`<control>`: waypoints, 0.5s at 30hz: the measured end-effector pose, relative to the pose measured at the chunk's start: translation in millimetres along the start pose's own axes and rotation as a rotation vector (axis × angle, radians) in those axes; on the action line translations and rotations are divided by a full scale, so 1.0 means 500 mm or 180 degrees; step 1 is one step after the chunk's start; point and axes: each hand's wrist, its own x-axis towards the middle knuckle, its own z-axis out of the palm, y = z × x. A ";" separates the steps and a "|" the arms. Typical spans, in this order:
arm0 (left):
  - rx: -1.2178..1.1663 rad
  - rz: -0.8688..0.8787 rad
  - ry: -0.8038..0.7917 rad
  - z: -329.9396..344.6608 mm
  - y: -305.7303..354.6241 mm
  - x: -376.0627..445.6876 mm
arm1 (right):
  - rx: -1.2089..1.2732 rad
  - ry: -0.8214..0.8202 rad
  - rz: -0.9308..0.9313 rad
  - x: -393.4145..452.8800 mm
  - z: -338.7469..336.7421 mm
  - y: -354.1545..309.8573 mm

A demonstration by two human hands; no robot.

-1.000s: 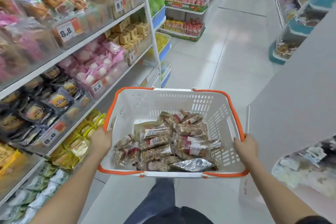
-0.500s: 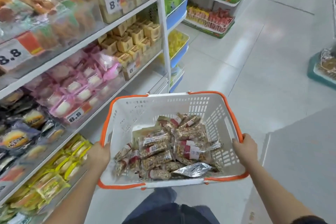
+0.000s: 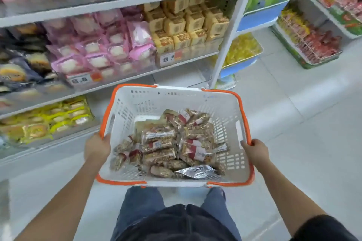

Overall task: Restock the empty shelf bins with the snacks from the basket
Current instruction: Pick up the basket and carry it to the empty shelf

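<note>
**Both hands gripping basket, snacks still inside**

Left hand (image 3: 97,147) curls over the left rim of the white perforated plastic basket with orange rim trim (image 3: 225,111), thumb inside the wall. Right hand (image 3: 255,151) does the same on the right rim, fingers wrapped over the orange edge. Basket is held level in front of the person's waist, above the pale tiled floor (image 3: 313,123).

Left to right:
- Shelving unit with clear-fronted bins (image 3: 117,4) on the left. Dark-wrapped round cakes (image 3: 17,68) at far left, yellow-wrapped packs (image 3: 58,117) on the shelf below.
- Pink-wrapped white cakes (image 3: 101,49) next, then tan square boxed pastries (image 3: 188,23). White "8.8" price tags (image 3: 79,80) on the bin fronts.
- Basket centre: pile of clear-wrapped brown nut bars with red-and-white labels (image 3: 166,146), one silver foil packet (image 3: 197,171) at the near edge.
- Far right: low green-edged rack of red and yellow packets (image 3: 313,43).
</note>
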 end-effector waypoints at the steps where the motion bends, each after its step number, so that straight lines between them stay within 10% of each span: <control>1: -0.0050 -0.0154 0.0051 0.012 -0.012 -0.018 | -0.0114 -0.0124 -0.0089 0.028 -0.008 -0.007; 15: -0.0561 -0.1513 -0.0063 0.080 -0.100 -0.161 | -0.0701 -0.1084 -0.0557 0.220 0.026 -0.134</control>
